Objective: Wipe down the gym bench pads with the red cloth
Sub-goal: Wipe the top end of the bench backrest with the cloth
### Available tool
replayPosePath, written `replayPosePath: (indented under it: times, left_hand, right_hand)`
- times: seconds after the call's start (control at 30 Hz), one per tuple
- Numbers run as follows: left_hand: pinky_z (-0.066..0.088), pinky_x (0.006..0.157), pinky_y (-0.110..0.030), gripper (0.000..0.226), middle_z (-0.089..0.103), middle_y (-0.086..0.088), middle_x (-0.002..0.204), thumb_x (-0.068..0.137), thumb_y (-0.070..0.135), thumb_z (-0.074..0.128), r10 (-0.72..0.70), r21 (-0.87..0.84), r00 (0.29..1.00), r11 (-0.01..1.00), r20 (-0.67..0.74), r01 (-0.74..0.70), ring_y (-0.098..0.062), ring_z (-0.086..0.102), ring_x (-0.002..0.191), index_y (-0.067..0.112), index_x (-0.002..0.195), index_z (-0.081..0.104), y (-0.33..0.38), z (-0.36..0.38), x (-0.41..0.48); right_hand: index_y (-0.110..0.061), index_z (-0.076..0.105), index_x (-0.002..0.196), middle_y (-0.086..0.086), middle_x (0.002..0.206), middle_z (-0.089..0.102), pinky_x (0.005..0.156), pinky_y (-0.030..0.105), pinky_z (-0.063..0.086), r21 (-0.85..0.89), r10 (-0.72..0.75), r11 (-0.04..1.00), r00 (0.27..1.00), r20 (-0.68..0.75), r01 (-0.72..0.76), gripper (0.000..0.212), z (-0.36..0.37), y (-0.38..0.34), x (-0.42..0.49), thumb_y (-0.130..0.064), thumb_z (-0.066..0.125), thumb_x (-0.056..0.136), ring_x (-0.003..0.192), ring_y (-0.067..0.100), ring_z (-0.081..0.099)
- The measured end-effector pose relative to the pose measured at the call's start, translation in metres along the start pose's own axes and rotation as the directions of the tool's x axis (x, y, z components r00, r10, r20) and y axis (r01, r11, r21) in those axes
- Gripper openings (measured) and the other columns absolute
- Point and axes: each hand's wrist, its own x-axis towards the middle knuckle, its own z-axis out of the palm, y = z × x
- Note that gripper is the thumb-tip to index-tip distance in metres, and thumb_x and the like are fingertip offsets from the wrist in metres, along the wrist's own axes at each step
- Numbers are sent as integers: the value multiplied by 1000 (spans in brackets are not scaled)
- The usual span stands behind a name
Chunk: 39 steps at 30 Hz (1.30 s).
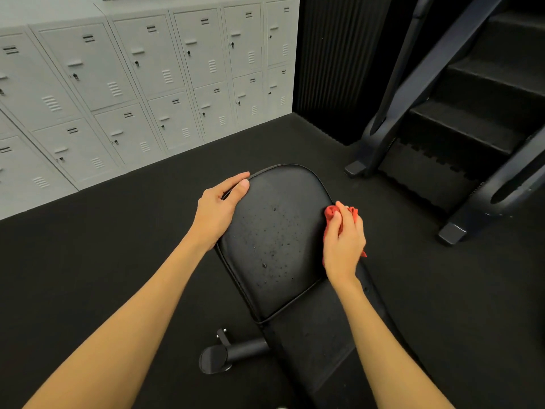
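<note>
A black gym bench pad [274, 240] stretches away from me in the middle of the view, with small liquid droplets scattered over its surface. My left hand [219, 209] grips the pad's upper left edge, thumb on top and fingers wrapped over the rim. My right hand [343, 242] holds the bunched red cloth [331, 213] against the pad's right edge; most of the cloth is hidden under the hand. A second, lower pad [312, 329] continues toward me below a seam.
Grey lockers [141, 84] line the wall at left and back. A black stair-climber machine [460, 119] stands at the right, its feet close to the bench. A black bench leg with a foot cap [227, 354] sticks out at lower left. Black rubber floor [103, 246] surrounds the bench.
</note>
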Motion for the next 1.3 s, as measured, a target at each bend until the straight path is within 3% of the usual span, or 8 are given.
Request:
replayPosePath:
  times: [0.13,0.3,0.43,0.53,0.8,1.03,1.13,1.3]
  left_hand:
    - [50,104,-35,33,66,10,129,101,42,55,8,28,1000,1000,-5,-8,-8,61,118,34,132,65,1,0,0]
    - [50,104,-32,32,67,13,126,99,44,57,9,35,1000,999,-13,-9,-5,61,117,36,128,67,0,0,0]
    - [50,102,-28,32,72,16,116,100,44,55,21,53,999,998,-34,-20,3,64,108,34,127,68,0,-1,-1]
    - [49,103,-30,35,71,13,116,103,45,48,20,102,999,995,-35,-17,-2,63,109,30,128,67,0,-1,-3]
    - [46,108,-41,41,67,9,123,107,44,34,-35,4,996,999,-87,36,-11,60,117,31,131,64,-9,1,-13]
    - [51,90,-26,43,74,14,108,108,40,32,-79,-141,988,988,-136,60,-2,68,100,32,121,71,-17,3,-10]
    - [49,91,-26,44,74,13,108,107,40,31,-76,-165,981,985,-176,47,-3,67,102,33,117,73,-14,1,-10]
    - [51,89,-30,48,75,6,105,105,53,29,-171,-176,970,974,-173,140,-9,68,102,40,97,74,-23,2,-9]
  right_hand:
    - [-16,67,116,8,126,57,84,16,25,3,53,999,998,38,-53,32,19,-42,29,-22,39,101,118,20,51]
    - [-20,70,88,4,112,61,71,23,25,-13,-181,982,959,219,188,28,48,-105,55,-23,44,97,104,22,55]
    - [-25,74,89,3,111,65,77,28,40,33,-488,832,700,521,554,22,62,-128,47,-29,53,95,102,22,60]
    - [-24,74,100,-2,109,67,97,25,41,200,-580,786,584,569,586,19,54,-117,49,-28,56,95,118,10,54]
    - [-28,76,94,-6,99,68,85,-6,25,91,-270,962,841,470,258,28,29,-86,93,-29,49,96,118,-4,45]
    - [-18,73,83,5,94,65,71,27,33,-54,-198,971,909,366,234,30,42,-102,78,-28,47,95,91,22,58]
    - [-16,73,86,8,105,66,70,30,33,-98,-383,883,824,417,460,28,49,-133,54,-26,48,94,95,27,58]
    - [-13,71,83,5,84,61,67,34,43,57,-560,717,525,641,695,26,64,-153,7,-27,53,95,79,24,58]
